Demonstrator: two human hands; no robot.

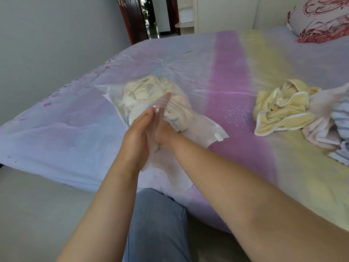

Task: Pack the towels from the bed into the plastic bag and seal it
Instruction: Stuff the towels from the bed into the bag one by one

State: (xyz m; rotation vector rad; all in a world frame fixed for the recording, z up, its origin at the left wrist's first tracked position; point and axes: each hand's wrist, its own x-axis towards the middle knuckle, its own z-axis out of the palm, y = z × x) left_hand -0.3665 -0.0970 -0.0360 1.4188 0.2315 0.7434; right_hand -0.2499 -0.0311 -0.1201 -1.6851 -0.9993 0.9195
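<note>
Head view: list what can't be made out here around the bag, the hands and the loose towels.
- Right hand: fingers sit inside the plastic bag, smeared by motion blur and film; grip unclear.
- Left hand: palm side faces away; whether it pinches the bag is hidden.
- Bag contents: crumpled pale cloth; towel count unreadable.
- Striped towels: cut off by the right edge, blurred.
- Yellow towel: crumpled; one or several, unclear.

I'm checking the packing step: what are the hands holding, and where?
Both the left hand and right hand hold the plastic bag at its open end, near the towels inside.
</note>
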